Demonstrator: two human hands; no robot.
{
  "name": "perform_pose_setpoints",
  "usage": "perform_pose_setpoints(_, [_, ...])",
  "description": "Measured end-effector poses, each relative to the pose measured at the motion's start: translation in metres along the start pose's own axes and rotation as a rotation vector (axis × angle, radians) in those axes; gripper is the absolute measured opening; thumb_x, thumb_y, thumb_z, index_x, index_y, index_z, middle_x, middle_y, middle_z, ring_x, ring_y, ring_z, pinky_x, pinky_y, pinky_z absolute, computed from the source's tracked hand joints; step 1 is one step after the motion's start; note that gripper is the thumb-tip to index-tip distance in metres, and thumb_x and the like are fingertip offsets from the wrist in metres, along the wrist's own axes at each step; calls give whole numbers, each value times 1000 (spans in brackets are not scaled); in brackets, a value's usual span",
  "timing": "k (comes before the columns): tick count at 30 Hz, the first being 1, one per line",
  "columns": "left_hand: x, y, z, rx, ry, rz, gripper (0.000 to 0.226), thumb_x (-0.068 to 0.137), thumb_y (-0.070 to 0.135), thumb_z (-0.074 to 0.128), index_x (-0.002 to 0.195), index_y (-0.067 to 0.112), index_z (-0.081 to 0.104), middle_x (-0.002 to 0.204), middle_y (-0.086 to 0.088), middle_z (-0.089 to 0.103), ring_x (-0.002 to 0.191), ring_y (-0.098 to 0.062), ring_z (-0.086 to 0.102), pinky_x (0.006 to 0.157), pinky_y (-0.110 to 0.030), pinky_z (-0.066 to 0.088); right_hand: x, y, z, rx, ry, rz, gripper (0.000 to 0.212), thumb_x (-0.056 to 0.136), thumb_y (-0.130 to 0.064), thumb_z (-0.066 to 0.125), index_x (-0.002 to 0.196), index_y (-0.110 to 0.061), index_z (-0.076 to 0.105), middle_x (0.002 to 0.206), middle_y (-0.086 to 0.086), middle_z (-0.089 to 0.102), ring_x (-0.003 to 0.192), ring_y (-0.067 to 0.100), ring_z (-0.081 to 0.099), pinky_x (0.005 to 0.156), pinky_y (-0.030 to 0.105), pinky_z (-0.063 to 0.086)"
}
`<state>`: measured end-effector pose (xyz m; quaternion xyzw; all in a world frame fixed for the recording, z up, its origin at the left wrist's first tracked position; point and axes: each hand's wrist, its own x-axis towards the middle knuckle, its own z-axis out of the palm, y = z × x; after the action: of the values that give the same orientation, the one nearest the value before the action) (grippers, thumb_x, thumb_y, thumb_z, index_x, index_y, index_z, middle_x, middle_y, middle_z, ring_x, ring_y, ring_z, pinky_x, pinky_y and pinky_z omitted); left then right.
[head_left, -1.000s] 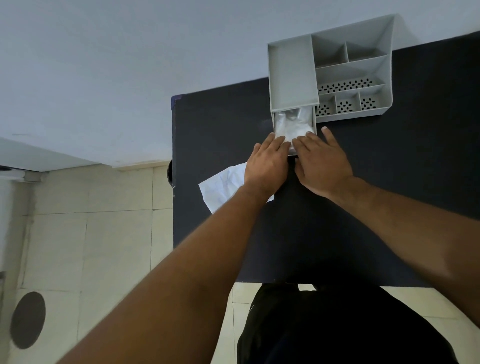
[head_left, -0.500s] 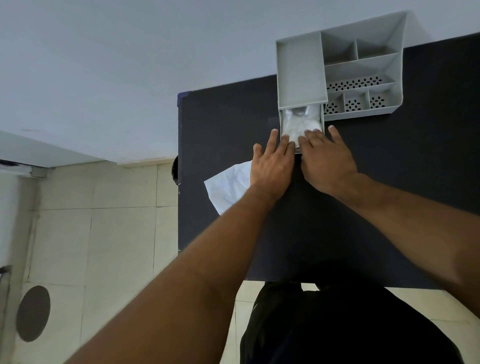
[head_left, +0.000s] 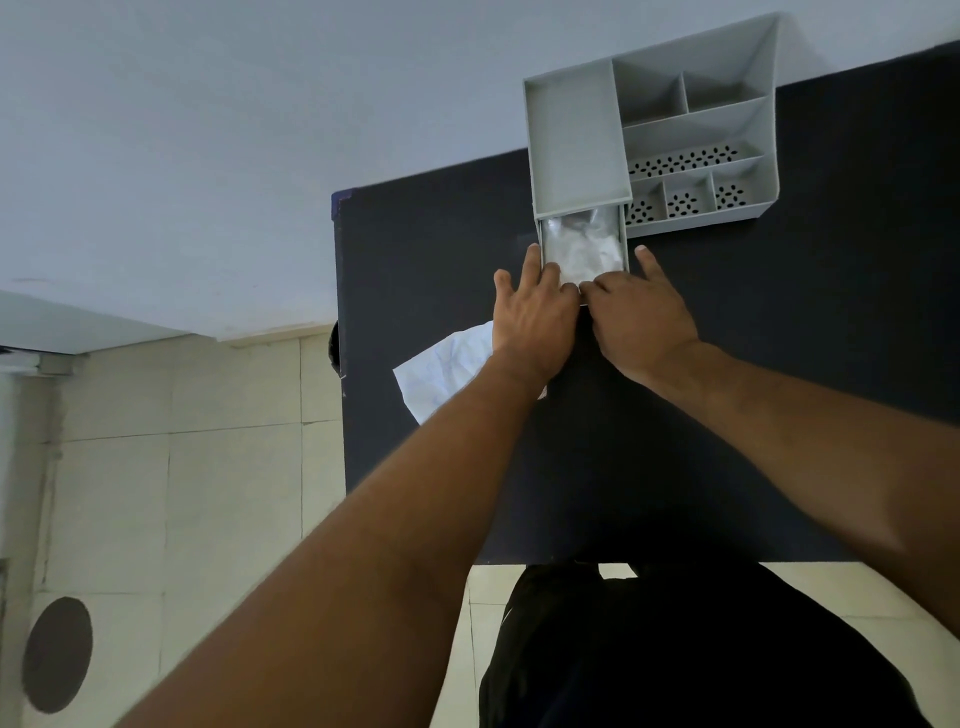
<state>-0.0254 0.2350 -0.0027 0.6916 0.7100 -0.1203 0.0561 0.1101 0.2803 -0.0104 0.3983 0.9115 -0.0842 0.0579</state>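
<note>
A grey desk organiser (head_left: 696, 130) stands at the far edge of a black table (head_left: 779, 364). Its small drawer (head_left: 623, 244) is pulled part way out at the front left. Crumpled clear plastic with something white (head_left: 582, 249) lies inside the drawer. My left hand (head_left: 530, 312) lies flat with straight fingers against the drawer's front left corner. My right hand (head_left: 644, 317) meets it at the drawer's front edge, with its nearer fingers curled on that edge and one finger stretched along the drawer's right side.
A crumpled white paper (head_left: 447, 369) lies on the table, partly under my left forearm. The table's left edge (head_left: 340, 338) drops to a tiled floor (head_left: 182, 467). The organiser's open compartments show nothing inside. My dark clothing (head_left: 675, 649) is below the near edge.
My right fingers, which lay flat over the drawer's contents, have drawn back and curled at its front edge. More of the plastic shows. My left fingers have spread along the drawer's left corner.
</note>
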Motion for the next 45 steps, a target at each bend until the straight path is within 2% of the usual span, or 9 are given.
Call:
perform_pose_setpoints(4, [8, -3, -4, -22, -39, 16, 29, 101, 25, 47, 124, 15, 61, 160, -17, 29, 154, -35, 9, 107, -57, 30, 0, -1, -1, -10, -8, -8, 33, 100, -23, 51, 129, -15, 62, 111, 6, 70, 115, 24, 62, 124, 49, 7])
perform_pose_setpoints(8, [16, -4, -4, -47, -99, 15, 35, 102, 30, 46, 132, 15, 52, 164, -18, 20, 155, -36, 2, 108, -57, 32, 1, 2, -2, 35, 40, -5, 32, 96, -18, 57, 126, -9, 66, 124, 15, 62, 132, 34, 47, 125, 52, 14])
perform_pose_setpoints(12, [17, -2, -2, -73, -154, -4, 44, 103, 30, 40, 144, 15, 38, 166, -14, 17, 155, -37, -2, 111, -61, 27, 4, 4, -4, 72, 17, 15, 44, 98, -18, 56, 141, -8, 56, 154, 20, 38, 150, 36, 25, 126, 50, 8])
perform_pose_setpoints(15, [16, -3, 0, -114, -163, -23, 59, 102, 31, 41, 155, 14, 22, 167, -11, 16, 155, -36, -1, 112, -62, 25, 7, 5, -8, 26, -46, 4, 51, 101, -23, 51, 151, -13, 42, 165, 19, 21, 155, 33, 12, 125, 49, 3])
perform_pose_setpoints(18, [20, -4, 0, -69, -192, -26, 68, 103, 36, 40, 160, 12, 12, 168, -9, 11, 155, -34, -4, 113, -61, 23, 11, 7, -10, -40, -88, -17, 56, 101, -28, 46, 155, -13, 35, 165, 18, 23, 155, 33, 14, 124, 52, 3])
perform_pose_setpoints(26, [30, -8, -3, 33, -207, -31, 66, 103, 39, 37, 159, 11, 18, 170, -8, 0, 154, -35, -10, 113, -60, 23, 24, 12, -17, -154, -142, -50, 62, 98, -38, 50, 153, -17, 32, 163, 16, 29, 154, 31, 18, 122, 59, 1])
perform_pose_setpoints(29, [33, -8, -6, 27, -192, -36, 69, 99, 40, 45, 158, 10, 23, 169, -9, 4, 155, -36, -3, 112, -61, 25, 30, 15, -22, -151, -137, -14, 66, 95, -35, 55, 153, -13, 32, 163, 15, 30, 155, 30, 14, 121, 60, 0])
perform_pose_setpoints(35, [24, -9, -5, -84, -61, -8, 60, 97, 30, 52, 152, 14, 33, 167, -10, 17, 132, -33, 46, 97, -54, 45, 21, 18, -18, -152, -56, 4, 64, 96, -35, 51, 152, -9, 37, 163, 16, 30, 155, 31, 16, 123, 58, 5])
perform_pose_setpoints(45, [27, -8, -8, -77, -152, 4, 64, 100, 29, 49, 157, 22, 22, 168, -8, 11, 135, -37, 43, 102, -54, 42, 16, 11, -8, -98, -50, 22, 61, 99, -30, 49, 155, -10, 33, 163, 13, 32, 155, 29, 16, 122, 57, 2])
